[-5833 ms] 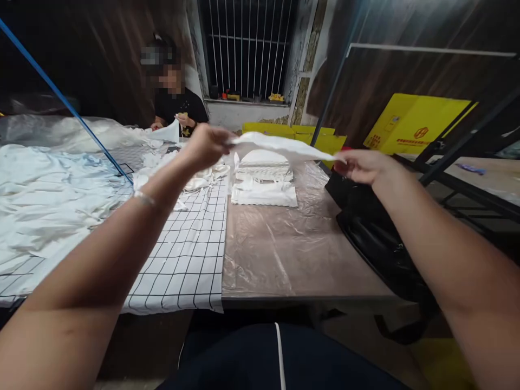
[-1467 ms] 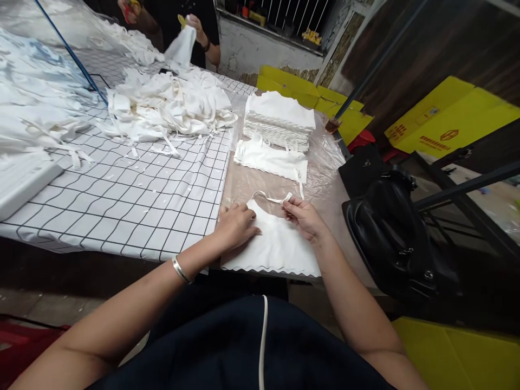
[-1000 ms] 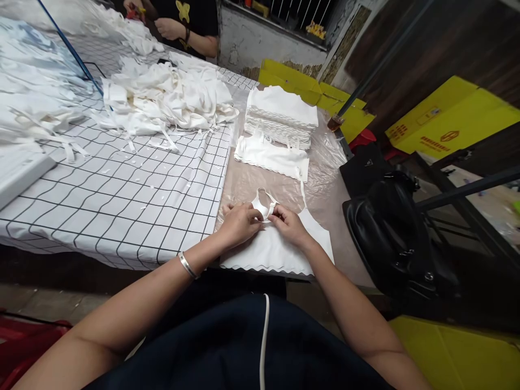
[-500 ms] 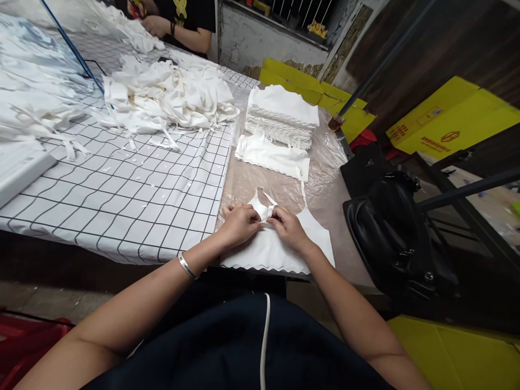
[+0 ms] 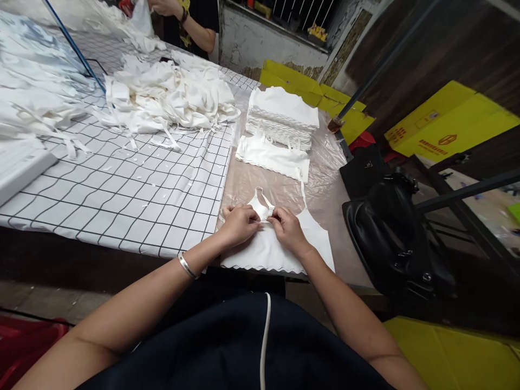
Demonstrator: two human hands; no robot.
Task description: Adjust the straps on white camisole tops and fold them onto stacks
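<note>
The tablecloth (image 5: 179,200) is bright — the wall (image 5: 442,46) dim, frame edges stretched.

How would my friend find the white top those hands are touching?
Right of the checked cloth, find the near edge of the table. The white top lies there, wavy hem toward you. Unlike the stack behind, it's pinched by the left hand and right hand.

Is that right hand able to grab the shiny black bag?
Probably yes: nothing tall stands between the right hand and the shiny black bag, but that hand would first have to release the white fabric top.
</note>
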